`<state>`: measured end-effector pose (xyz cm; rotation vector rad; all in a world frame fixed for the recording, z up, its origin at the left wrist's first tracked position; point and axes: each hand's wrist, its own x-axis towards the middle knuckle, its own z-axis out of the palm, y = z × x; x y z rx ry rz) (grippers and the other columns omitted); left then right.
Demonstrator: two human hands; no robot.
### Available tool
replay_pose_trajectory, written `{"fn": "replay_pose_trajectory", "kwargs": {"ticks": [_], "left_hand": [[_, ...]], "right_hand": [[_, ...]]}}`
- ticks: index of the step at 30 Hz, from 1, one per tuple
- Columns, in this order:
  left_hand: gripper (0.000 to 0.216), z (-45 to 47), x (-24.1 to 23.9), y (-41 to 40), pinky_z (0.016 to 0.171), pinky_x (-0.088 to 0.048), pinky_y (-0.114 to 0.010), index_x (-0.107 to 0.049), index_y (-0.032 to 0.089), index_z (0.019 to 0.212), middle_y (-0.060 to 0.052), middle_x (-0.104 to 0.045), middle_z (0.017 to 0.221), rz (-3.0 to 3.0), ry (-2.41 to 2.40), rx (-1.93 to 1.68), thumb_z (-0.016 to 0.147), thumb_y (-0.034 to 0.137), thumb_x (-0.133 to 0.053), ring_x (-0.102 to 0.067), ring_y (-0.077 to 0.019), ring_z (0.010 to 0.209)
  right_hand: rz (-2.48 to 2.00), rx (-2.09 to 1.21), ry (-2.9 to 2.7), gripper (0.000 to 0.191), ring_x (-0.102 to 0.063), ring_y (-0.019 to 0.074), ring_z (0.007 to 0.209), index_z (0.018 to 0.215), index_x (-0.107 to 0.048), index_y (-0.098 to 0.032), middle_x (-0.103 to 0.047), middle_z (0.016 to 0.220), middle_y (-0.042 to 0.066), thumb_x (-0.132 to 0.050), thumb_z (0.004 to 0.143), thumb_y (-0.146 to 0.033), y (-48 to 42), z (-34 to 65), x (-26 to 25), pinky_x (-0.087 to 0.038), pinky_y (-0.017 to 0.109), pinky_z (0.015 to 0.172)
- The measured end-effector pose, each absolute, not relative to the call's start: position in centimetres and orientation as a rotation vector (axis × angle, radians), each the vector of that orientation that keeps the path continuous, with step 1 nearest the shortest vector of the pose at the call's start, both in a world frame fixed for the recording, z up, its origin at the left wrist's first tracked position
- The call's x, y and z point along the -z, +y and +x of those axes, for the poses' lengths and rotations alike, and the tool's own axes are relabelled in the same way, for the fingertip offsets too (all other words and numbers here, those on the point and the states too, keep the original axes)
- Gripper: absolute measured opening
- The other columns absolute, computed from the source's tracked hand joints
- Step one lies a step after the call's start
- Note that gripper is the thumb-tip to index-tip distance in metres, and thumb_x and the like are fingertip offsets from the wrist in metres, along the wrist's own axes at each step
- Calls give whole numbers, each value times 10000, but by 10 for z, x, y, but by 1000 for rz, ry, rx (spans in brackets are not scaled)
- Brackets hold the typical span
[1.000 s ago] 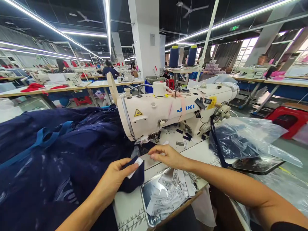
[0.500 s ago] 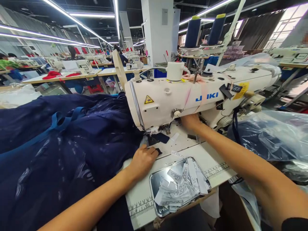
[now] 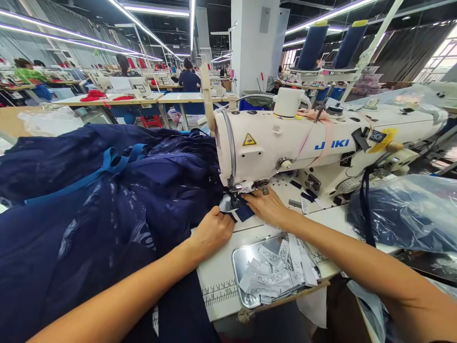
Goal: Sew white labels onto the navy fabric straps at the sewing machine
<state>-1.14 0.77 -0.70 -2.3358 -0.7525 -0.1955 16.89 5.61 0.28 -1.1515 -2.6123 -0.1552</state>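
Observation:
The sewing machine [image 3: 264, 138] stands before me with its needle end at the left. My left hand [image 3: 216, 231] is closed on the edge of the navy garment [image 3: 167, 214], just in front of the presser foot [image 3: 233, 197]. From the right, my right hand [image 3: 267, 207] reaches to the foot. Its fingertips are together on a small dark piece [image 3: 249, 193], partly hidden under the machine head. A flat navy fabric piece [image 3: 245, 212] lies below those fingers. White printed labels [image 3: 271, 276] fill a metal tray [image 3: 238, 286] at the table's front.
Dark scraps [image 3: 309, 195] and a white label [image 3: 304, 205] lie on the machine bed. A clear plastic bag [image 3: 410, 209] with dark contents is at the right. Thread cones [image 3: 312, 47] stand behind the machine. Several people sit at other machines farther back.
My right hand has come out from under the machine arm and moved left to the presser foot. My left hand stays at the garment edge. The camera view has shifted left.

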Motion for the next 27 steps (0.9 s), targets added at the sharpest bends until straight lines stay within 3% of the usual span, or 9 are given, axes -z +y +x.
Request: {"fn": "replay_pose_trajectory", "kwargs": {"ticks": [6, 12, 21, 27], "left_hand": [[220, -15, 10, 7, 548, -291, -306, -527, 122, 565, -30, -551, 513, -2336, -791, 248, 732, 7, -440, -505, -157, 450], [251, -16, 11, 5, 542, -295, -305, -522, 118, 576, -41, -564, 532, -2359, -824, 217, 745, -23, -401, -504, -146, 454], [229, -14, 13, 7, 554, -318, -300, -568, 91, 713, -32, -548, 537, -2307, -786, 359, 783, -2, -371, -493, -145, 457], [225, -7, 13, 9, 554, -324, -297, -578, 78, 753, -35, -562, 562, -2337, -785, 350, 780, -2, -370, -500, -142, 472]], "right_hand": [[-1263, 221, -2598, 139, -523, 209, 824, 841, -568, -137, -562, 878, 92, -493, 818, -251, 33, 141, 7, -428, 301, 705], [-1228, 248, -2677, 161, -532, 204, 797, 782, -583, -135, -566, 842, 95, -426, 812, -121, 35, 142, 5, -429, 312, 718], [-1120, -360, -2389, 188, -537, 158, 770, 601, -494, -164, -562, 810, 36, -492, 761, -65, 47, 156, 11, -436, 300, 735], [-1117, -518, -2281, 218, -543, 146, 753, 570, -453, -166, -552, 784, 26, -495, 752, -52, 48, 156, 13, -422, 281, 702]]}}
